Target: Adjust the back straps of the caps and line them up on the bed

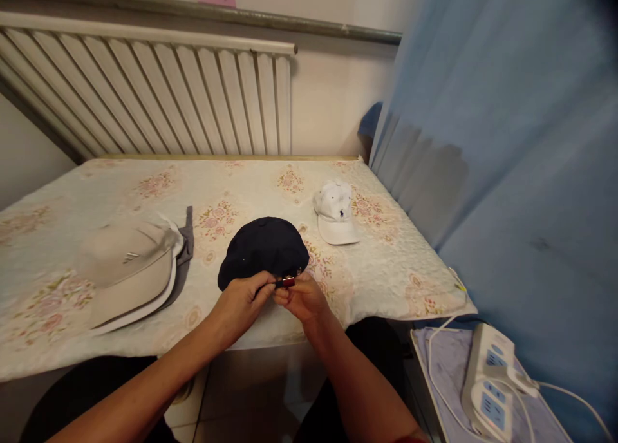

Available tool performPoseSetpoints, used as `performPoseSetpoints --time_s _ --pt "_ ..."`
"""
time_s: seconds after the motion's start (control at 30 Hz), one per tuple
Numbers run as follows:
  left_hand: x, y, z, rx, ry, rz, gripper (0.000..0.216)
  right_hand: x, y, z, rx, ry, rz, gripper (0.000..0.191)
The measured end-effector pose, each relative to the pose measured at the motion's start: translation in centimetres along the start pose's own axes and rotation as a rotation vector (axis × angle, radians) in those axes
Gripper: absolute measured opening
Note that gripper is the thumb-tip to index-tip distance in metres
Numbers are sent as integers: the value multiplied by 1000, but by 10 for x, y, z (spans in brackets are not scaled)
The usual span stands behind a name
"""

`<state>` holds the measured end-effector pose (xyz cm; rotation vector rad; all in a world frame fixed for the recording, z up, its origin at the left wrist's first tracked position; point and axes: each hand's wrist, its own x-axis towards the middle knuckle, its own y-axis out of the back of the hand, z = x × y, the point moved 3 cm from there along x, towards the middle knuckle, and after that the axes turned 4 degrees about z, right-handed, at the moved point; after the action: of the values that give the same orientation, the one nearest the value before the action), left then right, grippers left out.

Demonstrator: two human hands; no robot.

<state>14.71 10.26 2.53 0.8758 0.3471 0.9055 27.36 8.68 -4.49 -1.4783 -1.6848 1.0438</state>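
Head view: soft black fabric cap (265, 246) at near side of the flower-printed quilted cover (261, 188), just beyond both grips. Narrow dark strip with a shiny reddish part (288, 281) by the cap's near rim: left grip (245, 301) pinches its left end, thumb against finger; right grip (308, 298) pinches the right end. Finer strip detail too small to tell. Best handling, probably: light fingertip pinch, strip flat, untwisted, cap body supported. White cloth cap with small dark emblem (335, 208) farther right; beige-topped stack of caps (128, 266) left, well apart.
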Motion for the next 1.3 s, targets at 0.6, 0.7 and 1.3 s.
performPoseSetpoints --time_s 0.6,0.7,1.3 --pt "4 -9 2 -35 -56 100 21 1 5 4 -22 -24 88 23" --pt "4 -6 4 -31 -131 164 20 1 3 3 3 -3 62 25" --pt "0 -4 4 -25 -67 246 7 2 2 7 -88 65 132 23"
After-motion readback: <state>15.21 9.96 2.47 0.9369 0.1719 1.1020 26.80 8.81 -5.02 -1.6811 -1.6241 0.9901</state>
